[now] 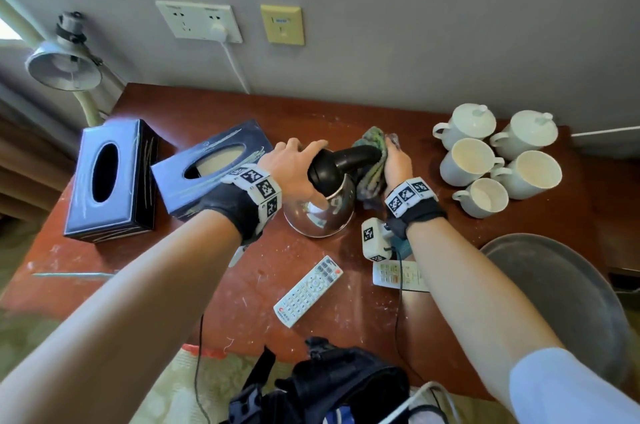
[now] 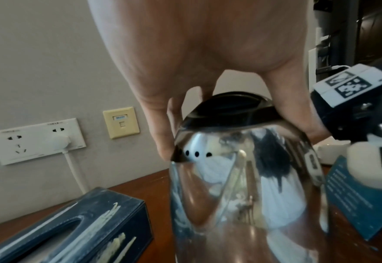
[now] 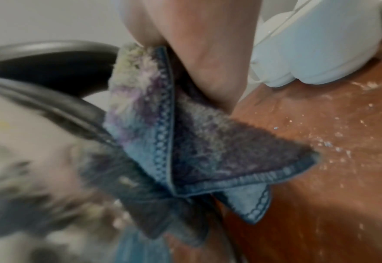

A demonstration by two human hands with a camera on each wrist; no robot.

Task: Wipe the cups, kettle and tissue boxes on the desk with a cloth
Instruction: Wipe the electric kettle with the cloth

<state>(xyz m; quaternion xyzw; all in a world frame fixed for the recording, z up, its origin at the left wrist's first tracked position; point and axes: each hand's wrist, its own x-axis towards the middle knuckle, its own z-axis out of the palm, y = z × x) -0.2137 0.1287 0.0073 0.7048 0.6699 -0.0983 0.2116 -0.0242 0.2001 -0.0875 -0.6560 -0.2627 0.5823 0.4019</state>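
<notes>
Gripping the cloth, the fingers of the right hand curl round its bunched folds and press them against the black handle of the kettle. The right wrist view shows the blue, purple and yellowish terry folded over the handle's end, hemmed corners hanging loose. The left hand clasps the kettle's top, its fingers spread down over the black lid and onto the steel shoulder, steadying the body on the tabletop.

By my reading the task is in its middle: the kettle is the piece being wiped, and only its handle is under the cloth now. Whether the body has been done I cannot tell; its mirror-bright steel shows reflections but no clear smears. The two dark tissue boxes sit to the left of the kettle, one upright, the other tilted against it, both streaked with pale marks, so they look still unwiped. Five white cups cluster to the right near the wall, two lidded and three open; their cleanliness is not clear from here. Pale dust speckles the reddish tabletop around them.
</notes>
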